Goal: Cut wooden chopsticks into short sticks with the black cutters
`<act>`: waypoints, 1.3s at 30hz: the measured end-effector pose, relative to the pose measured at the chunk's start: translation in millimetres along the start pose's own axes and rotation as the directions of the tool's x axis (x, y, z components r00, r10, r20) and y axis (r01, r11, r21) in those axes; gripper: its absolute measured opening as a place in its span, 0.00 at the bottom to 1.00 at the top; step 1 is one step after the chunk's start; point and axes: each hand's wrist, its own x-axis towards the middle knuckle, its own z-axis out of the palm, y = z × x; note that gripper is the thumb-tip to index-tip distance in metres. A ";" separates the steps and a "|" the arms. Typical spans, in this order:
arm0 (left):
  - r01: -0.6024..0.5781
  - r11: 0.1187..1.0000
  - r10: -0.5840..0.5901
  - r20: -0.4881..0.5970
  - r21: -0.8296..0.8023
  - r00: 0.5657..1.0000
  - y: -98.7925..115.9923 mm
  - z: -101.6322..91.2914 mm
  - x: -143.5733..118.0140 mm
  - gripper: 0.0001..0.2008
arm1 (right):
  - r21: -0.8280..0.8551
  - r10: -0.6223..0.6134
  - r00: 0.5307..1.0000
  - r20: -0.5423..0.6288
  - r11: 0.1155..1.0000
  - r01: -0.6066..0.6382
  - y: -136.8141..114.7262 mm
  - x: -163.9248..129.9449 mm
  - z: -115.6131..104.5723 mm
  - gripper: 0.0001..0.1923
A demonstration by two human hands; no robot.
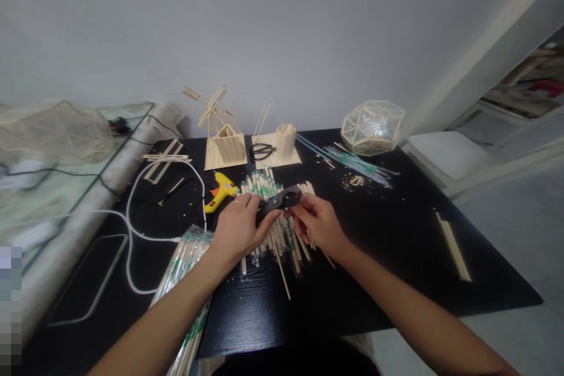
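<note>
Pale, slender wooden sticks (277,229) are lying heaped on a matte black table (396,258) set against a plain white wall (282,23). Above the heap, the left hand (238,226) and right hand (318,222) are reaching forward, both curling fingers around dark metal cutters (278,201).

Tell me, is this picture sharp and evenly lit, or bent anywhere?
Head view: soft, even light, no hard shadows; the black table shows a faint sheen. Both hands, left hand and right hand, look slightly soft; the edges bow like a fisheye; a pixelated patch sits bottom left.
</note>
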 end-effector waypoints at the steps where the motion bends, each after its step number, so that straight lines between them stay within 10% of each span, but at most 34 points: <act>1: 0.000 1.000 0.000 -0.001 0.004 1.000 0.1 0.1 -0.1 0.25 | 0.001 -0.001 1.000 0.003 1.000 0.001 -0.1 0.1 -0.1 0.17; 39: -0.033 0.999 0.034 -0.030 0.022 0.999 -1.6 0.7 0.1 0.25 | -0.024 -0.001 0.997 0.075 1.000 0.003 -2.1 -0.5 -4.3 0.19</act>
